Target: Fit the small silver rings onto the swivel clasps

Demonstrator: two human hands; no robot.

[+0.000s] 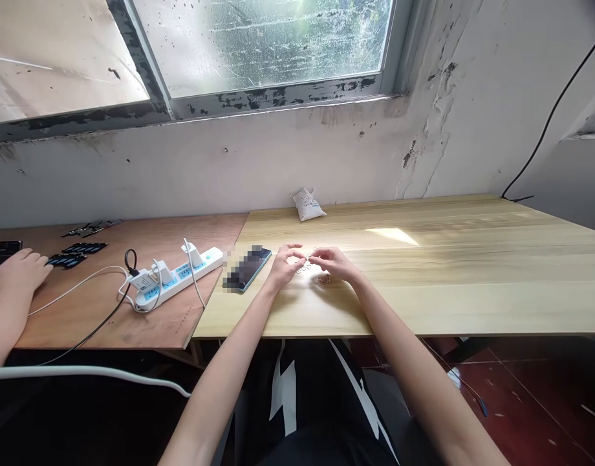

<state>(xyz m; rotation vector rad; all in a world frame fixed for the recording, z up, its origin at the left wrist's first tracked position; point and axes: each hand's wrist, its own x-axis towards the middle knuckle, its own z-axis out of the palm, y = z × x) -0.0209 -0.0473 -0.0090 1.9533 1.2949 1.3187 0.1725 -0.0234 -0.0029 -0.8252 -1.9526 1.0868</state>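
Observation:
My left hand [286, 264] and my right hand [332, 261] come together above the light wooden table [462, 285]. Thumb and forefinger of each are pinched, with the fingertips nearly meeting. A tiny pale piece seems to sit between them, too small to name. Several small ring-like pieces [304, 268] lie on the tabletop just under my fingertips. A little cluster of gold-coloured bits [323, 279] rests below my right hand. Left of my left hand lies a phone [255, 266] with a blue edge, its screen partly blurred out.
A white power strip [181, 281] with plugged-in chargers and cables stands on the reddish table [171, 330] at left. A co-worker's hand [21, 272] is beside a dark phone [7, 251] and several black pieces [79, 252]. A white packet [307, 204] sits by the wall.

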